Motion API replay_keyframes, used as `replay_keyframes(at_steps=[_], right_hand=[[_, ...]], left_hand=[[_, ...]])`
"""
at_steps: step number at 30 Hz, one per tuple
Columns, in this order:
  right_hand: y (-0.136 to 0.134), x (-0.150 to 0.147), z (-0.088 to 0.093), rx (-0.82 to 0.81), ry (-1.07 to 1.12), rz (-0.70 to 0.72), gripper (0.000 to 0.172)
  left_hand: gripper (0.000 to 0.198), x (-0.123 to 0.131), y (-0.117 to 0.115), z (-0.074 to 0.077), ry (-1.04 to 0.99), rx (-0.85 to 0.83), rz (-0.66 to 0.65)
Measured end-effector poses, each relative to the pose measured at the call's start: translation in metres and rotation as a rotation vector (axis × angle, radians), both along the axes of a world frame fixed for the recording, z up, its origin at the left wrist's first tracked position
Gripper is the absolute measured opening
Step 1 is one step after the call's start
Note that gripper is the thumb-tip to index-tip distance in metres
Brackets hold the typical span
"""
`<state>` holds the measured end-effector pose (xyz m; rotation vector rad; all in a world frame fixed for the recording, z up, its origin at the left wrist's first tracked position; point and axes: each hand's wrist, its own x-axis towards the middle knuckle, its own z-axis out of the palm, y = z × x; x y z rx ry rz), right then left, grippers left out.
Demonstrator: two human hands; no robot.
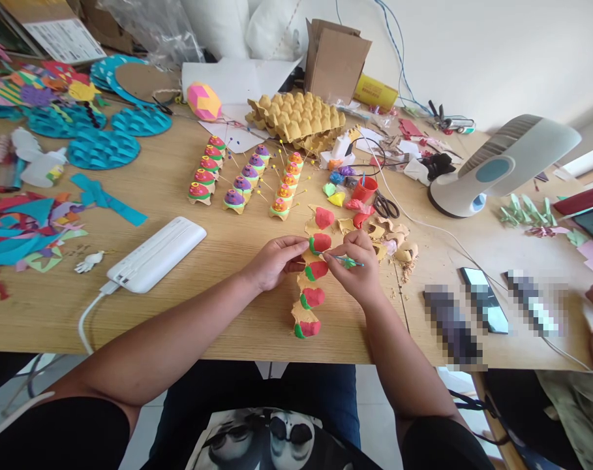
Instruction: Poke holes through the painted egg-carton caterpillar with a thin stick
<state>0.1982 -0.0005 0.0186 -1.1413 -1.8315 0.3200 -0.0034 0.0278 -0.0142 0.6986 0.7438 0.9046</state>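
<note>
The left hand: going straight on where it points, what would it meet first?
Most likely the red-and-green carton strip, which the left hand seems to hold; just beyond is the right hand.

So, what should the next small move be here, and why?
Probably press the green patch on the second cup from the far end with the thin blue tool: the right hand holds the tool's tip close to that cup, and the left hand steadies the carton strip there.
</note>
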Motion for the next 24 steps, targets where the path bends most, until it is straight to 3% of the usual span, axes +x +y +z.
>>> replay_keyframes(at_steps=[9, 24], right_hand=[[0.0002, 0.0008, 0.001, 0.025, 0.039, 0.052, 0.011], [-0.0003, -0.0008, 0.0007, 0.001, -0.024, 0.013, 0.013]], left_hand=[[0.036, -0.0002, 0.0001, 0.0001, -0.008, 0.007, -0.003], [0.035, -0.0001, 0.0, 0.0021, 0.022, 0.014, 0.023]])
